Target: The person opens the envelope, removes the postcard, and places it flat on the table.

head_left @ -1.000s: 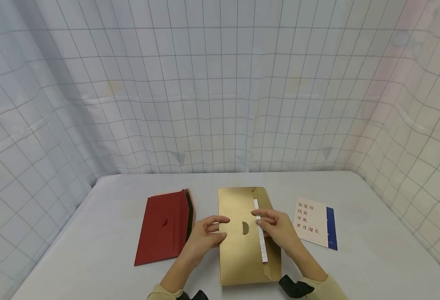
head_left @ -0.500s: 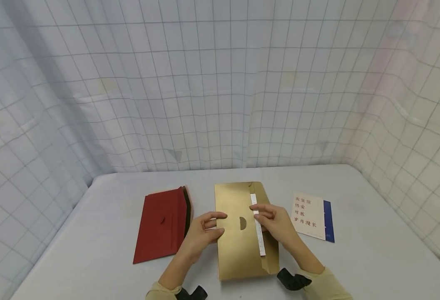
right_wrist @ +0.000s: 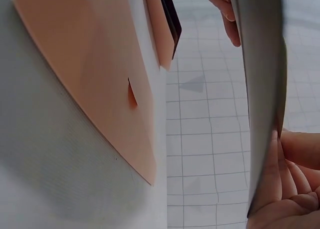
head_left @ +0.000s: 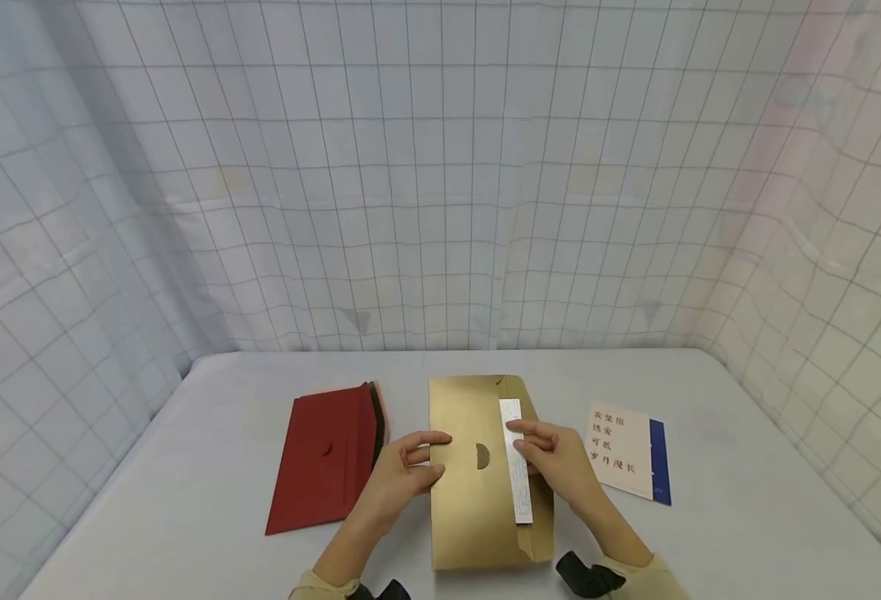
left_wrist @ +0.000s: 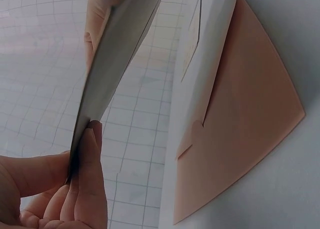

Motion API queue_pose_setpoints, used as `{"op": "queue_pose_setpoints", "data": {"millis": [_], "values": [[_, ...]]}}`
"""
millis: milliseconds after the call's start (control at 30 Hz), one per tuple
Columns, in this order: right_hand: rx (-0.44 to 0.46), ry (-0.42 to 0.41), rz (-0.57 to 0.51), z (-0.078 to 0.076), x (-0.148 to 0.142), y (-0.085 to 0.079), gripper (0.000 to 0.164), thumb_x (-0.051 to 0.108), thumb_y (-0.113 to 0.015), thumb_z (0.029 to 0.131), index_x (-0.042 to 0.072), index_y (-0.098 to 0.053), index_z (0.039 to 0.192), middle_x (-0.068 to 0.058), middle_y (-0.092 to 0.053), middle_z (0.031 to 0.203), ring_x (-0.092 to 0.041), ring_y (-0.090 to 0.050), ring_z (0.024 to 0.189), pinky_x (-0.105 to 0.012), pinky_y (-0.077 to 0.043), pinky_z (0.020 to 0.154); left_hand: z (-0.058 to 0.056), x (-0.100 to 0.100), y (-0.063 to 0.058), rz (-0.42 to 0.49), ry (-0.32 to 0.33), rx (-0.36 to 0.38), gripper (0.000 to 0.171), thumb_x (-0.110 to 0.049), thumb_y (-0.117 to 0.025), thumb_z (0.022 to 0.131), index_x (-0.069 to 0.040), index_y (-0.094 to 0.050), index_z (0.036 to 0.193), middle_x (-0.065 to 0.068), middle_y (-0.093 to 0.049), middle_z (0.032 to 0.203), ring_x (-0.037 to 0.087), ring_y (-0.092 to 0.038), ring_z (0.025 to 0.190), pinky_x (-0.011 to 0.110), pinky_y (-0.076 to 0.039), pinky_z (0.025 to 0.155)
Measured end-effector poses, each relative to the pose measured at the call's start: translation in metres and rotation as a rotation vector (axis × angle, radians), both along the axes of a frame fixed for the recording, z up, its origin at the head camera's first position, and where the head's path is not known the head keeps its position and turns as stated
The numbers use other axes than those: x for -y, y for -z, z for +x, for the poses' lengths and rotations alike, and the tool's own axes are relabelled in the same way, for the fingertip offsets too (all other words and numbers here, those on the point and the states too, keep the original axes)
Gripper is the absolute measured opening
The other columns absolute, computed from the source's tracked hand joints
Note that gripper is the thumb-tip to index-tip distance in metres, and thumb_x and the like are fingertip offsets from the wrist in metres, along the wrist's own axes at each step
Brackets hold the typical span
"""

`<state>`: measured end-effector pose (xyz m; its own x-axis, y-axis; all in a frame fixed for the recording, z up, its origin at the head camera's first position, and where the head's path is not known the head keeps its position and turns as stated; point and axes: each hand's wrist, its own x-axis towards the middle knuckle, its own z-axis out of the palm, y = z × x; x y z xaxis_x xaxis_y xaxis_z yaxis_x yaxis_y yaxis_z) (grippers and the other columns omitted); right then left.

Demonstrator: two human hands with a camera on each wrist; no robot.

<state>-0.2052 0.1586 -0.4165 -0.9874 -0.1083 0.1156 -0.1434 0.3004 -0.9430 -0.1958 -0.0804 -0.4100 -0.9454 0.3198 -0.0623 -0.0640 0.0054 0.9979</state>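
Observation:
A gold envelope (head_left: 458,500) is held raised off the table, its flap folded out to the right. My left hand (head_left: 401,471) pinches its left edge between thumb and fingers, also seen in the left wrist view as the left hand (left_wrist: 65,189). From the envelope's opening a strip of white paper (head_left: 518,492) with faint print sticks out. The thumb and index finger of my right hand (head_left: 560,462) grip this paper near its upper part, with other fingers hidden behind the flap. Under the held envelope, the wrist views show a pinkish envelope (left_wrist: 250,109) on the table.
Left of the hands lies a red envelope (head_left: 312,467) atop dark and pink ones. A cream card (head_left: 620,454) with red characters and a blue edge lies at the right on the white table (head_left: 740,517). A white grid-patterned curtain (head_left: 440,208) surrounds the table.
More of the white paper shows outside the envelope's opening, having slid out rightward with my right hand. My left hand keeps its hold on the left edge. The head view has shifted slightly.

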Motion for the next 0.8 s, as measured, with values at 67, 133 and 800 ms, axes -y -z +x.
{"op": "queue_pose_setpoints", "data": {"millis": [67,133,800], "values": [[-0.001,0.008,0.008,0.0000,0.0006,-0.0010,0.027,0.006,-0.060,0.089,0.002,-0.064,0.115,-0.018,-0.071,0.085,0.000,-0.055,0.060,-0.020,-0.052,0.059,-0.0004,0.0004,0.0000,-0.011,-0.008,0.003,0.041,0.006,-0.058,0.084,0.002,-0.053,0.125,0.008,-0.066,0.100,0.007,-0.059,0.072,0.024,-0.053,0.068],[-0.015,0.012,0.016,0.0001,0.0010,-0.0023,0.028,0.006,-0.061,0.088,0.001,-0.064,0.115,-0.017,-0.071,0.084,0.000,-0.055,0.059,-0.020,-0.051,0.058,-0.0007,0.0009,-0.0003,-0.017,-0.018,0.005,0.041,0.006,-0.058,0.084,0.001,-0.054,0.125,0.010,-0.067,0.103,0.007,-0.059,0.072,0.024,-0.053,0.068],[-0.071,0.011,0.028,0.0002,-0.0067,-0.0079,0.030,0.008,-0.061,0.089,-0.001,-0.063,0.118,-0.022,-0.069,0.089,-0.001,-0.055,0.054,-0.020,-0.051,0.053,-0.0037,0.0038,-0.0016,-0.041,-0.074,0.000,0.042,0.004,-0.058,0.086,-0.005,-0.055,0.128,0.020,-0.062,0.122,0.009,-0.065,0.083,0.026,-0.054,0.074]]}}
